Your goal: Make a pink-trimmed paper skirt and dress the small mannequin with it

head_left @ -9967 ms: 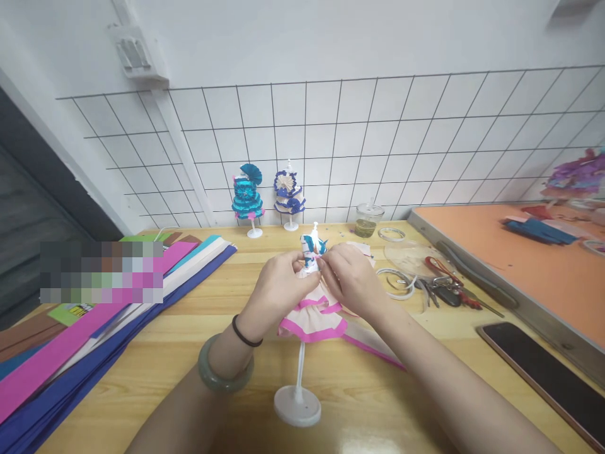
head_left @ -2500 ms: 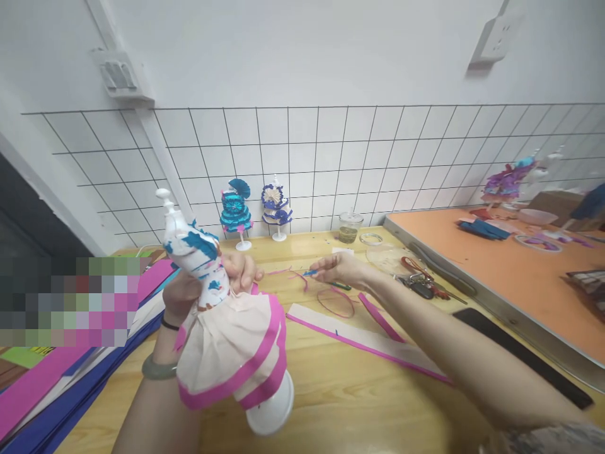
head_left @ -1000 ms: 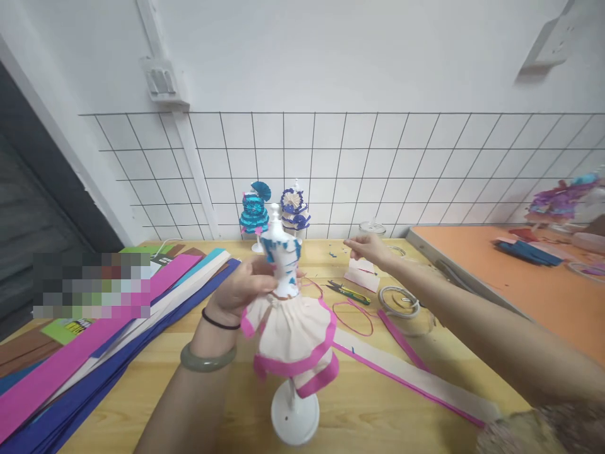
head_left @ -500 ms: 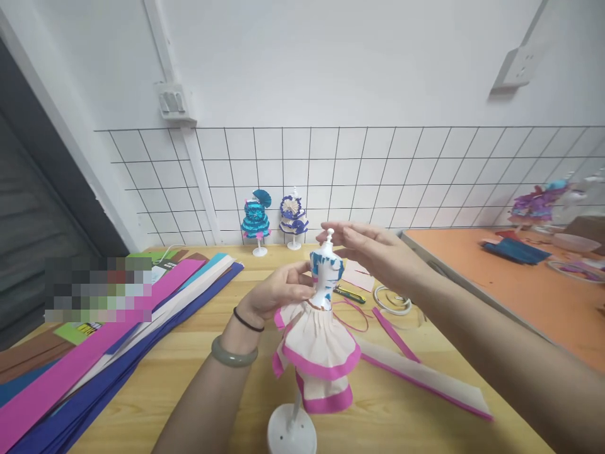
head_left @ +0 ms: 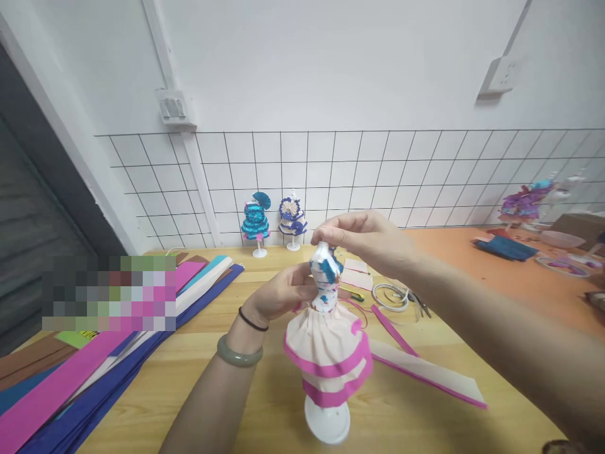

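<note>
Your right hand [head_left: 366, 238] pinches the neck top of the small dress form [head_left: 325, 277], just below and right of the frame's centre; your left hand [head_left: 282, 293] meets the torso's left side, its fingertips hidden, so you cannot tell how firmly it grips. Below spreads a cream skirt [head_left: 326, 347] with pink bands, above a white base [head_left: 328, 422]. A pink-edged strip [head_left: 430, 373] lies lower right; paper strips [head_left: 142, 334] fill the lower left; two dressed forms [head_left: 256, 222] stand at upper centre.

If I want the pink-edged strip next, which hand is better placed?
Probably the right hand, though it is at the top of the dress form: the pink-edged strip lies on its side; the left hand is opposite.
</note>
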Available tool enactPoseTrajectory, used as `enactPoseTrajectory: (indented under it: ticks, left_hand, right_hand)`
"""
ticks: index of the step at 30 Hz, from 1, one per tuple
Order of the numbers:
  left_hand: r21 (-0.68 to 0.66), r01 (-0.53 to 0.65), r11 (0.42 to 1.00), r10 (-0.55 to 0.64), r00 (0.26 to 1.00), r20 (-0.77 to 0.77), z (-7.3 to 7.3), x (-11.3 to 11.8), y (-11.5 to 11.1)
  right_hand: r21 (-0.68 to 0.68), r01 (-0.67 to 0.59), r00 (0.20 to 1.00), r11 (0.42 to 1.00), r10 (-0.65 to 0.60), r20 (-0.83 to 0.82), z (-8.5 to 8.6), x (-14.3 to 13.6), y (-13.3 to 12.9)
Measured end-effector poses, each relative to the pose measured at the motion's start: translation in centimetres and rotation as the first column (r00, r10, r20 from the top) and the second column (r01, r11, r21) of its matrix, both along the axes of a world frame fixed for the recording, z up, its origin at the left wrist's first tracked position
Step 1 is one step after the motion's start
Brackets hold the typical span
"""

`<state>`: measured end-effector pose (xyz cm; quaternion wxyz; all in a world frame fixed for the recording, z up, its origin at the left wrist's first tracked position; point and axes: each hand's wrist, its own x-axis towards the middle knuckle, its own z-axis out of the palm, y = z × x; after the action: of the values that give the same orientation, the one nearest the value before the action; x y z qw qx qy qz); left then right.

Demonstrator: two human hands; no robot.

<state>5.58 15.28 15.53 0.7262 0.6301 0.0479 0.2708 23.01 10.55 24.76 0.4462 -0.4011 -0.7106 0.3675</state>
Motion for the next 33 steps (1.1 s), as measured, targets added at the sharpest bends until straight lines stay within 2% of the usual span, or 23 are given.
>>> enactPoseTrajectory:
  ticks: [6,12,17,24,29,33]
  left_hand:
    - [0.105,-0.147,0.984,0.15,0.989,-0.018,0.5,-0.3,0.1]
    - [0.24,-0.244,0.94,0.272,0.958,-0.091,1.3,-0.6,-0.3]
    - [0.223,-0.315,0.923,0.337,0.939,-0.069,1.7,0.0,-1.0]
    - [0.121,-0.391,0.912,0.399,0.916,-0.05,1.3,0.1,-0.4]
    - [0.156,-0.535,0.831,0.548,0.835,-0.052,1.8,-0.5,-0.2]
    - [0.183,-0.622,0.762,0.638,0.769,-0.046,2.2,-1.0,0.0]
  right_hand:
    - [0.01,0.101,0.994,0.995,-0.101,0.037,1.0,0.1,0.4]
    - [0.05,0.184,0.981,0.982,-0.187,0.056,1.0,0.2,1.1]
    - [0.063,0.238,0.967,0.969,-0.243,0.074,0.8,0.1,1.6]
    - [0.055,0.215,0.974,0.975,-0.218,0.059,0.5,0.3,1.8]
    - [-0.02,0.191,0.975,0.981,-0.192,-0.109,-0.4,2.0,2.8]
    - [-0.085,0.241,0.95,0.967,-0.253,-0.184,-1.3,3.3,3.3]
